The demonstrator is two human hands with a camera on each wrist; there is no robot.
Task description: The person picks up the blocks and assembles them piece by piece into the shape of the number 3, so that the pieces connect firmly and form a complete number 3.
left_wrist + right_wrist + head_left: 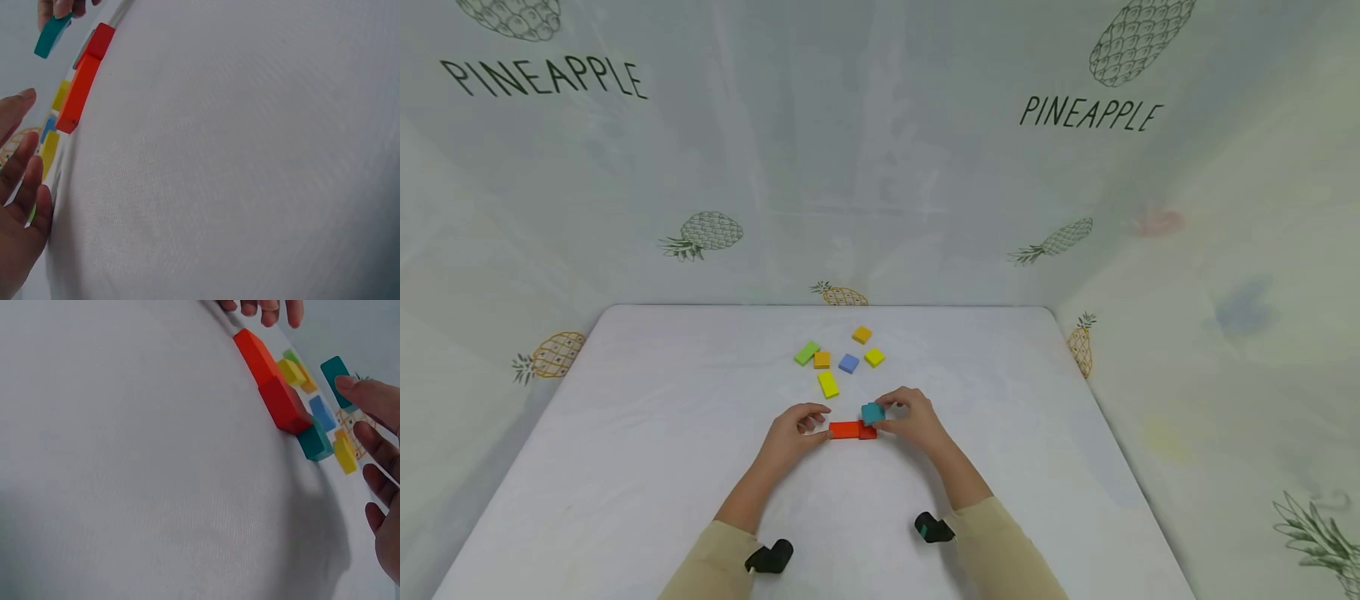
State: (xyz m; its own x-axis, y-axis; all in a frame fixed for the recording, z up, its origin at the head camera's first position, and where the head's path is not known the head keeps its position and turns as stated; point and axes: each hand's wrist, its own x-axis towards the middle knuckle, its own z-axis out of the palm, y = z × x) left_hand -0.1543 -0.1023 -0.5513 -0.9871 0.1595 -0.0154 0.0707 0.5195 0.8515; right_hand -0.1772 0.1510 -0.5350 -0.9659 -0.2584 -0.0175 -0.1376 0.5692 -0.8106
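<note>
Between thumb and fingers, my right hand (pixel 917 421) pinches a teal block (pixel 872 412), lifted above the row on the table. That row has a longer orange-red block (pixel 844 430) at the left, end to end with a darker red block (pixel 867 432). The right wrist view shows a second teal block (pixel 314 442) against the far side of the red one, mostly hidden in the head view. My left hand (pixel 796 429) is at the orange-red block's left end, fingers loosely bent and holding nothing; in the left wrist view its fingertips stand apart from the block.
Beyond the hands lie loose blocks: a near yellow one (pixel 827 384), a green one (pixel 807 353), a blue one (pixel 848 363), another yellow one (pixel 874 357) and two orange ones (pixel 822 360). The white-covered table (pixel 662 417) ends at a pineapple-print curtain (pixel 880 167).
</note>
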